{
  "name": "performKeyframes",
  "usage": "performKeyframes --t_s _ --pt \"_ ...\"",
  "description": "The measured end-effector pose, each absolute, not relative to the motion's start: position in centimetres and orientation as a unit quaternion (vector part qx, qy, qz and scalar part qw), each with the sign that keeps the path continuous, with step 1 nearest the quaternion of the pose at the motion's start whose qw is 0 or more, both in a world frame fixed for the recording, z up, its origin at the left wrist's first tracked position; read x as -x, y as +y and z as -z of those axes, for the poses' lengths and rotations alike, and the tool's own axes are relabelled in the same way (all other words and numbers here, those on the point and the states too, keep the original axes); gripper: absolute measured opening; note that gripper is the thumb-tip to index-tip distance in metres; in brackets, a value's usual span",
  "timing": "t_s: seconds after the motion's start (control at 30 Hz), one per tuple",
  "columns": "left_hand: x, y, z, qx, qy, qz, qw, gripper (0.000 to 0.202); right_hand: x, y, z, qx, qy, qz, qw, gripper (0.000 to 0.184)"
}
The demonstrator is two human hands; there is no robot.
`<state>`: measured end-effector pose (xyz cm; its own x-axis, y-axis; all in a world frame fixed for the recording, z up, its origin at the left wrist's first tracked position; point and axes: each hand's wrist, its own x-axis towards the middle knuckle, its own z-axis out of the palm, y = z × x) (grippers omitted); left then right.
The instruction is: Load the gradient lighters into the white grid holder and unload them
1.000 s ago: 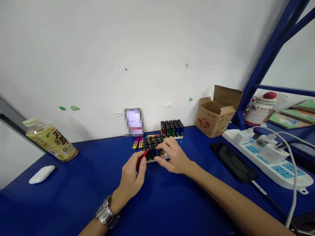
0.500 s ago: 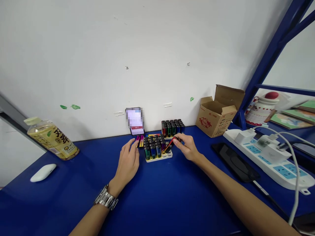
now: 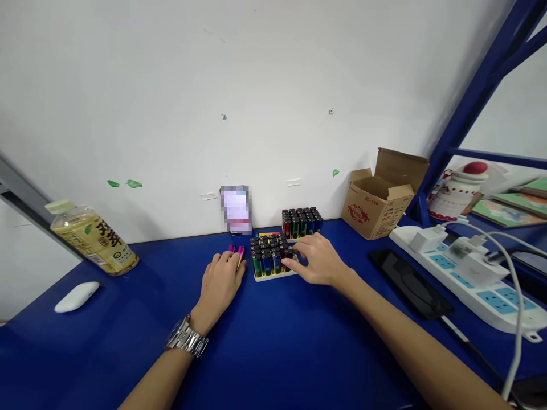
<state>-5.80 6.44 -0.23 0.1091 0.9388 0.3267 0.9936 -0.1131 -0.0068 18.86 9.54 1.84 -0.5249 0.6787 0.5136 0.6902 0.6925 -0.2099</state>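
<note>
Small coloured pieces with black ringed tops stand upright in rows in a white tray [image 3: 270,278]; whether they are lighters or batteries I cannot tell. My right hand [image 3: 321,259] is at the tray's right front corner, thumb and fingers closed around a dark red black-topped piece [image 3: 289,265] standing there. Left of the tray, my left hand [image 3: 222,282] has its fingers curled over two pink pieces [image 3: 240,251], their far ends showing beyond the fingers. A silver watch [image 3: 187,337] is on my left wrist. A second group of black-topped pieces [image 3: 302,222] stands behind, near the wall.
A phone [image 3: 237,208] leans on the wall. An open cardboard box [image 3: 376,208] is at the back right, with a dark phone [image 3: 409,283] and a power strip [image 3: 470,279] nearer. A drink bottle [image 3: 94,240] and a white case [image 3: 77,296] are at left.
My right hand has lowered the tilted piece it held into the tray's front right corner, where it now stands upright. My left hand has drawn two pink pieces toward me from near the phone.
</note>
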Motion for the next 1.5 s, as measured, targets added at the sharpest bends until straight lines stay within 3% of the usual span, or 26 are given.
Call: performKeyframes --t_s 0.13,0.3,0.47,0.67,0.77,0.83,1.0,1.13,1.37,1.43,1.5 --pt "5.8 6.2 0.4 0.694 -0.693 0.114 0.16 0.02 -18.9 10.2 -0.2 0.435 -0.833 -0.071 0.333 0.041" --pt "6.1 6.6 1.4 0.681 -0.702 0.073 0.197 0.027 -18.3 10.4 0.9 0.403 -0.843 -0.176 0.309 0.051" --pt "6.3 6.9 1.2 0.686 -0.705 0.051 0.171 0.023 -17.7 9.9 0.5 0.398 -0.825 -0.212 0.341 0.048" --pt "6.8 6.6 0.1 0.663 -0.743 0.059 0.071 0.018 -17.4 9.8 0.3 0.377 -0.806 -0.296 0.348 0.043" --pt "7.1 6.3 -0.7 0.631 -0.76 0.133 0.078 0.024 -17.1 9.6 0.4 0.375 -0.788 -0.312 0.375 0.037" --pt "6.8 5.9 -1.4 0.615 -0.738 0.242 0.138 0.034 -16.8 9.3 0.4 0.383 -0.783 -0.282 0.4 0.032" --pt "3.9 3.7 -2.3 0.652 -0.532 0.464 0.277 0.044 -15.8 7.8 -0.1 0.312 -0.799 -0.222 0.463 0.029" --pt "1.1 1.9 -1.2 0.767 -0.412 0.455 0.188 0.048 -14.7 6.3 -0.7 0.258 -0.787 -0.268 0.492 0.038" --pt "1.4 2.2 0.2 0.748 -0.468 0.467 0.059 0.037 -14.0 7.9 0.4 0.32 -0.548 -0.436 0.638 0.017" --pt "1.7 2.2 0.5 0.743 -0.477 0.467 0.032 0.033 -14.8 9.3 1.2 0.332 -0.511 -0.47 0.638 0.012" --pt "1.7 2.0 0.7 0.745 -0.482 0.461 0.007 0.029 -15.6 10.5 1.8 0.367 -0.517 -0.468 0.615 0.023"
